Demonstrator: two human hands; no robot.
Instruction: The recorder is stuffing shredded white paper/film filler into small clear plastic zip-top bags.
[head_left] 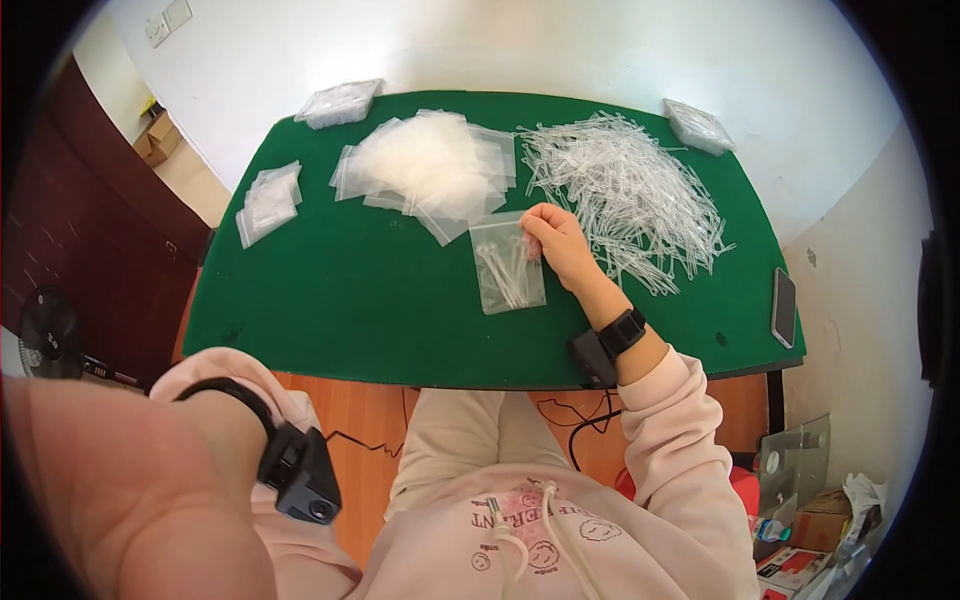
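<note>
My right hand (pixel 562 246) is closed at the upper right corner of a clear zip bag (pixel 490 292), pinching it between the fingertips. Several thin clear plastic sticks show through the bag, lying slanted inside it. The bag is over the green table, in front of the heap of loose plastic sticks (pixel 630 195) and a spread pile of flat zip bags (pixel 425 160). Very close to the camera, my left hand (pixel 120 490) fills the lower left, raised well off the table; its fingers are out of sight.
A small stack of filled bags (pixel 270 203) lies at the table's left. Clear packs stand at the back left (pixel 340 104) and back right (pixel 698 127). A phone (pixel 784 307) rests by the right edge of the green table (pixel 330 310). Cables (pixel 580 415) hang below.
</note>
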